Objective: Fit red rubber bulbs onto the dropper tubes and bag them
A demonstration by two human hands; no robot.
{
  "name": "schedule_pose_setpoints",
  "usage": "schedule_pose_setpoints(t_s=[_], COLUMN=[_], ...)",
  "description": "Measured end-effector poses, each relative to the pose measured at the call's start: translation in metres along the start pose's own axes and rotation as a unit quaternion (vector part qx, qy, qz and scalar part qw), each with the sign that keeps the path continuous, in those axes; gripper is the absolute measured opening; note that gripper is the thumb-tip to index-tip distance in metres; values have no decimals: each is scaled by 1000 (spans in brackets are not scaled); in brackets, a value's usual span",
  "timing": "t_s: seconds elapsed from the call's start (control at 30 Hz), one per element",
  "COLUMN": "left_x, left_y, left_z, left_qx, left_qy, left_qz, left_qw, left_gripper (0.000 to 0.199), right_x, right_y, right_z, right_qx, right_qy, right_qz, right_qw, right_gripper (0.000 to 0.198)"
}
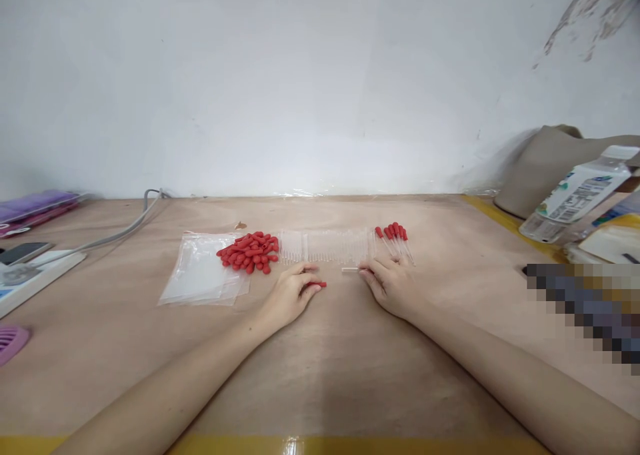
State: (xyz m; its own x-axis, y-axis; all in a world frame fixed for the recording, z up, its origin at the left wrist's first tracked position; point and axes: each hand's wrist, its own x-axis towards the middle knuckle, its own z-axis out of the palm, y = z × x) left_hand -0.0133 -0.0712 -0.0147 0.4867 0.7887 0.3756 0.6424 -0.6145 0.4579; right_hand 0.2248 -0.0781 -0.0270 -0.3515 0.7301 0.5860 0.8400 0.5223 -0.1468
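Observation:
Between its thumb and fingers my left hand (294, 292) pinches a red rubber bulb (320, 284), whose end points right. My right hand (391, 284) is closed on a thin clear dropper tube (350, 270), its end sticking out toward the bulb; the two are apart. Left of my left hand is a heap of red rubber bulbs (250, 250), partly over clear plastic bags (197, 268). A row of clear dropper tubes (330, 244) lies behind both hands. Just beyond my right hand several droppers with red bulbs fitted (395, 232) lie in a bunch.
At the right stand a plastic bottle (575, 195), tilted, and a beige bag (530, 168). On the left are a white power strip (45, 278) with a grey cable (120, 232), a phone (25, 252), purple packs (37, 208) and a pink slotted object (13, 343). A wall (320, 88) rises behind the table.

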Motion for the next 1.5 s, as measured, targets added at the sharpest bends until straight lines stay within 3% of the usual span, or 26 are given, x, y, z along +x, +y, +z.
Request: schedule_pose_setpoints(t_s=[0.27, 0.47, 0.8, 1.17, 1.33, 1.5], left_x=[-3, 0, -4, -8, -8, -10], left_y=[6, -1, 5, 13, 12, 11], left_z=[12, 18, 13, 9, 10, 11], left_qx=[-207, -309, -290, -294, -269, -190], left_qy=[9, 15, -2, -65, -81, -48], left_qz=[-97, -123, -121, -122, -118, -98], left_qw=[973, 943, 949, 946, 953, 976], left_gripper=[16, 19, 22, 20, 22, 23], right_x=[-2, -2, 2, 9, 5, 1], right_y=[-22, -23, -20, -9, -8, -17], right_z=[1, 2, -1, -4, 0, 3], right_qx=[59, 86, 172, 135, 86, 55], right_qy=[36, 27, -38, -90, -62, -46], right_qz=[-42, -50, -79, -137, -161, -147], right_qw=[997, 995, 981, 977, 981, 986], right_gripper=[23, 21, 21, 28, 25, 26])
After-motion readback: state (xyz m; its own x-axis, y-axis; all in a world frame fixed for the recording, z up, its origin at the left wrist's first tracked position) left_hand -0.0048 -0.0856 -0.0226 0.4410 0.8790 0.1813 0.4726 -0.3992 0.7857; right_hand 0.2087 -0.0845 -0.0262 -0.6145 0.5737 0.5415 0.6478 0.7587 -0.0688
